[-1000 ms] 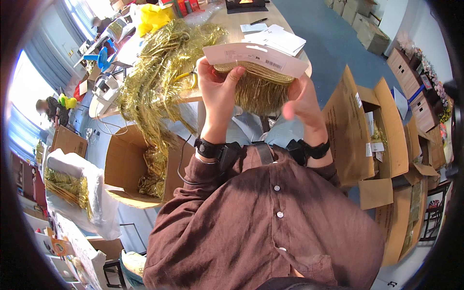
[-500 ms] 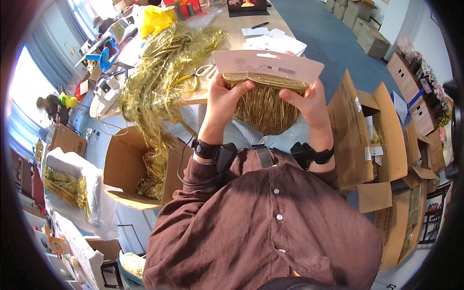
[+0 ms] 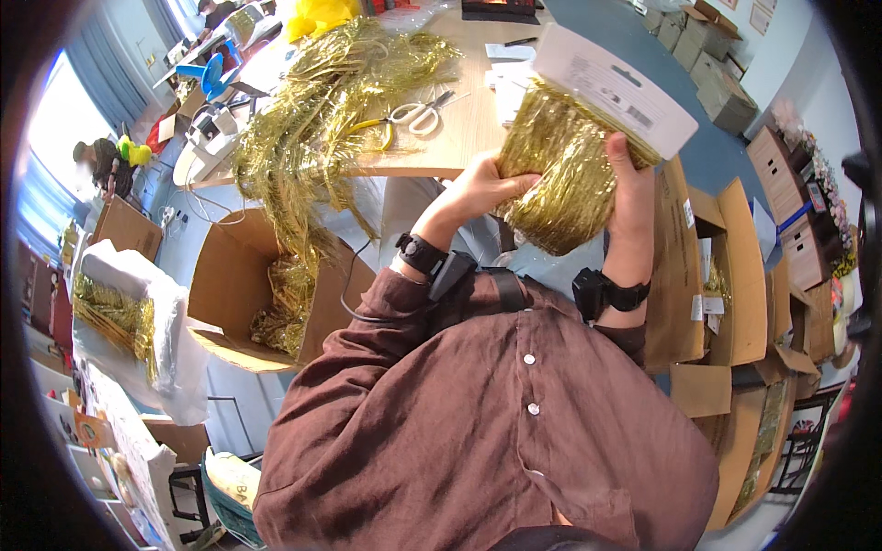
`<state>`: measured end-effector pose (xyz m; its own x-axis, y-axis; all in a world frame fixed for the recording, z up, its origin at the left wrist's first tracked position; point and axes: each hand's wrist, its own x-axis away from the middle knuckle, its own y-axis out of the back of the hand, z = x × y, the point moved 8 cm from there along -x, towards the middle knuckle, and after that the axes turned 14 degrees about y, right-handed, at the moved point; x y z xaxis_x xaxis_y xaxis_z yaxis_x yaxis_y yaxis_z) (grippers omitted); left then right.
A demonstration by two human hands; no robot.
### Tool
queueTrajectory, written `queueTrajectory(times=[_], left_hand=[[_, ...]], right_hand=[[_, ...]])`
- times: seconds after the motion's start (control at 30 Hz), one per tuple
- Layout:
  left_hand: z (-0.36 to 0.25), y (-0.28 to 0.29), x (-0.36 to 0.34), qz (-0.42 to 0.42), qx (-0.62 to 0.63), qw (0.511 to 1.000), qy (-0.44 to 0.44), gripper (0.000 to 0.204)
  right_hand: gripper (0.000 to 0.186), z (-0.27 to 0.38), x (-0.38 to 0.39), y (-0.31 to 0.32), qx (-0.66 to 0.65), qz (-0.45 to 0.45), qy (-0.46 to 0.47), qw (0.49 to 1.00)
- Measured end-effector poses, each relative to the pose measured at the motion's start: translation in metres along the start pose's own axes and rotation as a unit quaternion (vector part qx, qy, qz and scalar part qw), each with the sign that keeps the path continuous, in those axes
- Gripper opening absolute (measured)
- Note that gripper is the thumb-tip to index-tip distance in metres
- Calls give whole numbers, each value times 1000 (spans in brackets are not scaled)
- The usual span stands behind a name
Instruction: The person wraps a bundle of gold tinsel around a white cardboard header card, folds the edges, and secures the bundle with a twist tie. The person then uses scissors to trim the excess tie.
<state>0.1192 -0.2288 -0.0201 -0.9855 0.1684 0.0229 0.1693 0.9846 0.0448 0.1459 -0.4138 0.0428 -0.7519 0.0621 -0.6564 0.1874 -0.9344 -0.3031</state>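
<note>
Between my hands is a bundle of gold tinsel fringe (image 3: 562, 161) fixed to a white header card (image 3: 617, 87) with a hang slot. The card is tilted, its upper end to the left, and the fringe hangs toward me. My left hand (image 3: 491, 191) grips the fringe's left edge, thumb on top. My right hand (image 3: 631, 188) holds the right side just below the card, thumb pressed on the front; its other fingers are hidden behind. Loose gold tinsel (image 3: 322, 110) lies heaped on the table to the left, with scissors (image 3: 421, 117) and yellow-handled pliers (image 3: 375, 134) beside it.
An open cardboard box (image 3: 248, 294) with gold tinsel stands below the table's left edge. More open cartons (image 3: 675, 275) stand at my right. White papers (image 3: 508, 78) lie on the wooden table (image 3: 469, 133) behind the bundle. Another person (image 3: 101, 165) is at the far left.
The bundle and card have moved right and tilted, so the fringe front now faces up. My left hand has shifted from the card's edge down to the fringe's side.
</note>
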Motion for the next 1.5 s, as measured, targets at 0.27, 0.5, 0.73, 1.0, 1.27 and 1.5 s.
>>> queueTrajectory(times=[0.27,0.5,0.73,1.0,1.27,1.5], left_hand=[[15,-1,-12,74,135,988,-21,32],[24,14,-3,66,135,987,49,27],[14,12,2,118,13,993,2,27],[2,29,14,100,39,991,-84,27],[49,162,37,-156,367,906,-143,13],[62,273,99,-183,573,721,-344,19]], right_hand=[[61,-13,-6,12,-42,-53,-24,997],[65,-20,-6,30,-110,-132,-67,983],[66,-17,-12,36,-171,-140,-67,973],[66,-11,-22,63,-171,-210,-49,961],[69,56,-15,119,-54,-304,18,951],[69,63,13,147,-11,-286,18,958]])
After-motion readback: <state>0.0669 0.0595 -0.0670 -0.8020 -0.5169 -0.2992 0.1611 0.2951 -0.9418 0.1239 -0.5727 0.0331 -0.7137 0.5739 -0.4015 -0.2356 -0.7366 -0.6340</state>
